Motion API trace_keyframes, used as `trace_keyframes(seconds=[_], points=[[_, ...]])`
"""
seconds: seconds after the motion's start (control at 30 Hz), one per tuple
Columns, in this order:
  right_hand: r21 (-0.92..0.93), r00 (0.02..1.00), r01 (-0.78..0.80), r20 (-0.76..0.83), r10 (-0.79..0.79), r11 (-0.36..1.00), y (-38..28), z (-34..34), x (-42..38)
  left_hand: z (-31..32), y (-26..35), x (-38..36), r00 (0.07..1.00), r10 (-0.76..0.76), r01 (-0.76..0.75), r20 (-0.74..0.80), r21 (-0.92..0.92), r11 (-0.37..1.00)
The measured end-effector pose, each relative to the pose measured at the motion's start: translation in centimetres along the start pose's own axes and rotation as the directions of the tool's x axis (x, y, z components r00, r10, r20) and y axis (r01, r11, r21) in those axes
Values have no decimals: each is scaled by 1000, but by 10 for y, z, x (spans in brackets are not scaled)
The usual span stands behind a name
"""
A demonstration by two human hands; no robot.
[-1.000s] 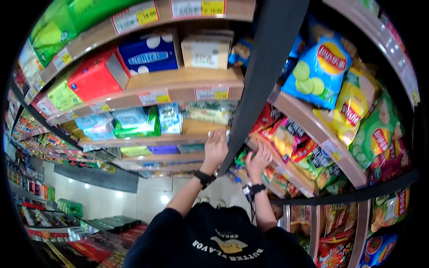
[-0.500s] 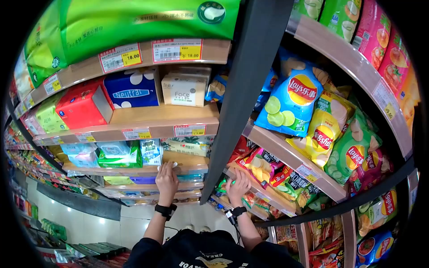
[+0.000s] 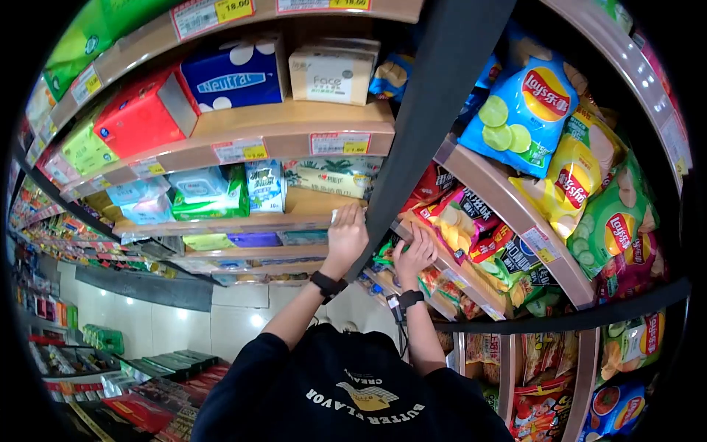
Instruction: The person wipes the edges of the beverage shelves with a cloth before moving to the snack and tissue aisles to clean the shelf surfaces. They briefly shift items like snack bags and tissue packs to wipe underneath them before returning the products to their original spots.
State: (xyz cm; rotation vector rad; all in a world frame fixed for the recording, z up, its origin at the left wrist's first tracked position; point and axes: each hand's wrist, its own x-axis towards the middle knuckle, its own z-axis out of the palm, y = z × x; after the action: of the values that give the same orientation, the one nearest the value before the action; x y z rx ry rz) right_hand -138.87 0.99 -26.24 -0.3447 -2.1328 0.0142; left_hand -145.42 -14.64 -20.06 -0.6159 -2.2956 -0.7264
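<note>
My left hand (image 3: 347, 237) is closed around a small white wad (image 3: 336, 216), which looks like tissue or cloth. It presses at the front edge of the tissue shelf (image 3: 294, 218), near the dark upright post (image 3: 420, 132). My right hand (image 3: 417, 254) lies with fingers spread on the front edge of the snack shelf (image 3: 471, 287), right of the post. Behind the left hand sit a cream tissue pack (image 3: 331, 177) and a blue-white wipes pack (image 3: 265, 186). Bright snack bags (image 3: 460, 221) lie just beyond my right hand.
Above are a blue tissue box (image 3: 232, 77), a red pack (image 3: 143, 110) and a face tissue pack (image 3: 331, 74). Blue (image 3: 523, 118), yellow and green chip bags lean over the right shelf. Price labels (image 3: 240, 149) line the shelf edges. Tiled floor (image 3: 236, 317) shows below.
My left hand has slid right along the shelf edge to near the post, with the white wad. My right hand stays on the snack shelf edge. The view has tilted down and turned left.
</note>
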Motion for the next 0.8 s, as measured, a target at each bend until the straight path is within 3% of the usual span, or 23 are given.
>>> trace_keyframes(seconds=[0.2, 0.3, 0.53, 0.8], points=[[-2, 1000, -2, 2, 2, 1000, 1, 1, 0, -12, -3, 2, 998, 64, -64, -5, -24, 998], [4, 1000, 5, 17, -5, 1000, 0, 0, 1, -24, -14, 1, 998, -34, 37, 58, -62, 997], [9, 1000, 2, 22, -2, 1000, 0, -3, 2, -62, -56, -7, 994, -96, 101, -57, 95, 990], [-30, 1000, 22, -4, -22, 999, 3, 5, -1, -57, -67, -9, 995, -87, 93, -45, 158, 983]])
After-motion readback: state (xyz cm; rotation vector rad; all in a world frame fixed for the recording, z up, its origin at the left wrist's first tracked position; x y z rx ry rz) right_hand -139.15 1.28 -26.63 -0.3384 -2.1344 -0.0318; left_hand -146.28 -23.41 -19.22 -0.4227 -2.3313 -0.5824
